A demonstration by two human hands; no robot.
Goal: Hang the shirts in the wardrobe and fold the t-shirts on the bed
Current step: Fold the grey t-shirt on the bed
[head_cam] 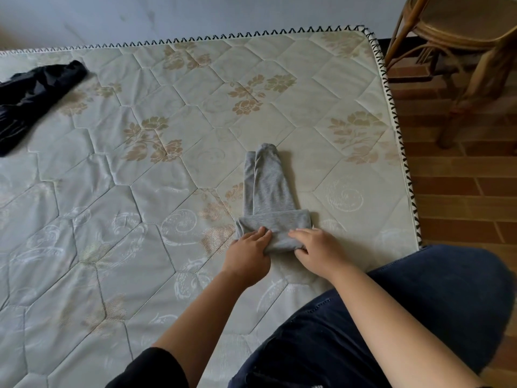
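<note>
Head view: hands [247, 254] [317, 253] hold t-shirt [268, 186] near mattress [372, 163] edge.

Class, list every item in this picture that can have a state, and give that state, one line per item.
Grey t-shirt: folded into a narrow strip, near end rolled over, lying on the mattress.
Left hand: grips the rolled end.
Right hand: grips the rolled end.
Black garment: crumpled, unfolded, at the mattress's far left.
Chair: upright beside the mattress.
</note>
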